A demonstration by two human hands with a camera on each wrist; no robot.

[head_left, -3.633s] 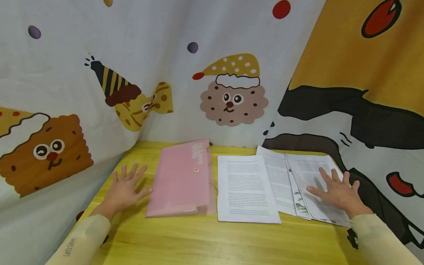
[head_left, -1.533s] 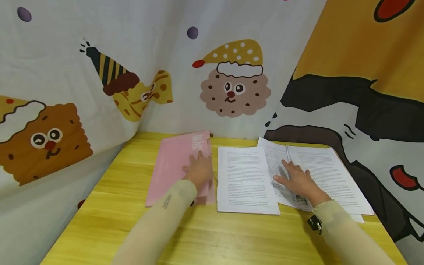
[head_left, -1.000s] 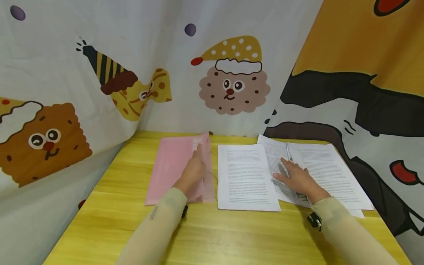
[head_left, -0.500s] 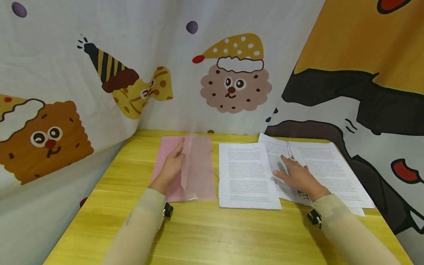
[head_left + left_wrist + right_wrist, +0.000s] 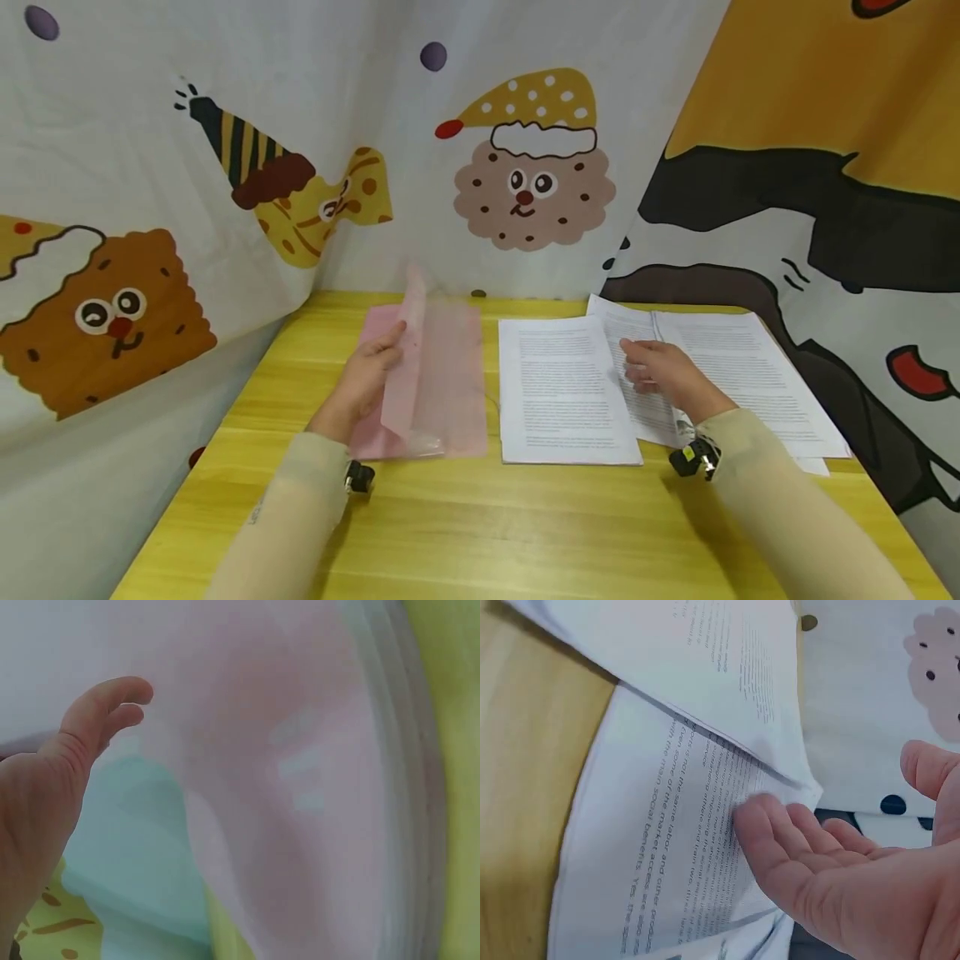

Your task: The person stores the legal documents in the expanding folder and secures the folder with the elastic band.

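In the head view, my left hand (image 5: 356,383) holds the raised flap (image 5: 408,367) of a pink plastic document folder (image 5: 461,392). The flap stands nearly upright, and the folder's see-through front shows to its right. Seen from the left wrist, the thumb and a fingertip (image 5: 131,694) lie against the blurred pink plastic (image 5: 300,847); the other fingers are hidden. My right hand (image 5: 671,375) is over the printed sheets (image 5: 637,408) on the right. Its fingers are loosely bent with nothing between them, as the right wrist view shows, where the palm (image 5: 870,892) is turned up beside the printed paper (image 5: 630,847).
A neat stack of printed pages (image 5: 570,400) lies between the folder and the right-hand sheets. More pages (image 5: 750,383) overlap at the right. All lie on a yellow wood-grain table (image 5: 480,533), with a cartoon-print curtain (image 5: 360,83) hanging behind it.
My left hand has come from the table's left side onto the folder and turned its flap up leftward. The right hand has moved left over the sheets, and its fingers have since bent.
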